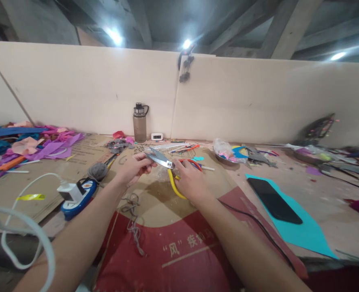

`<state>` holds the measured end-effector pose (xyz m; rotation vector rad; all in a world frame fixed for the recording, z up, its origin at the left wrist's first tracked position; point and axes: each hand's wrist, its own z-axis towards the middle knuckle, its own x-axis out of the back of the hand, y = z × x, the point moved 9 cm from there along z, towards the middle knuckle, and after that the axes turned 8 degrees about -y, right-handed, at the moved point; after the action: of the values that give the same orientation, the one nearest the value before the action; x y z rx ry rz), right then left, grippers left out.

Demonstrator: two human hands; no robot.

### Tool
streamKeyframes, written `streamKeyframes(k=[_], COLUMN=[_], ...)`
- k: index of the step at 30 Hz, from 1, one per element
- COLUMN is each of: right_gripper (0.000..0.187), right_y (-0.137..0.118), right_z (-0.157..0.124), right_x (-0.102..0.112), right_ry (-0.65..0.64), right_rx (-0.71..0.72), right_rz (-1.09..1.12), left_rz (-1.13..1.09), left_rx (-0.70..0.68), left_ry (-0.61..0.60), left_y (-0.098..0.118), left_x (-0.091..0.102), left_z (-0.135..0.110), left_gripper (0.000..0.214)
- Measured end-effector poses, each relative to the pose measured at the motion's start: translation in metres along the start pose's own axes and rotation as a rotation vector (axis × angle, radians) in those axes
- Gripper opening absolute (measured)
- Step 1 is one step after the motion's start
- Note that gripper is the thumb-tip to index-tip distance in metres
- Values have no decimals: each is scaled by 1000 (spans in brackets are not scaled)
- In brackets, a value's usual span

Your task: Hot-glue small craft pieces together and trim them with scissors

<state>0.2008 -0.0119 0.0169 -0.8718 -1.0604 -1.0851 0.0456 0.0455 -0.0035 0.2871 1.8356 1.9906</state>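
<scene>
My right hand [189, 179] grips a pair of scissors [161, 159] with one yellow and one red handle. The metal blades stand apart and point left. Close beside their tips, my left hand [137, 167] is closed in a pinch; what it holds, if anything, is too small to make out. Below the hands, a loose tangle of grey yarn [133, 217] lies on the red and brown cardboard [179, 263]. A ball of grey yarn [97, 172] sits left of my left wrist.
A blue power strip [79, 200] with a white plug and cable lies left. Behind stand a bottle [139, 125] and a small white clock [157, 136]. A phone [273, 199] rests on turquoise paper [311, 239] at right. A bowl [228, 159] of scraps stands behind it; colourful fabric pieces [53, 148] pile left.
</scene>
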Motion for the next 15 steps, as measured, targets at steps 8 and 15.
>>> streamKeyframes(k=[8,15], right_gripper=[39,38], right_y=[0,1], right_z=[0,0], right_x=[2,2], right_ry=[49,54], right_rx=[-2,8], right_rz=[8,25], left_rz=[-24,-19], left_rx=[-4,-1], left_ry=[-18,-14], left_y=[2,2], left_x=[-2,-2], left_z=[0,-1], left_gripper=[20,19])
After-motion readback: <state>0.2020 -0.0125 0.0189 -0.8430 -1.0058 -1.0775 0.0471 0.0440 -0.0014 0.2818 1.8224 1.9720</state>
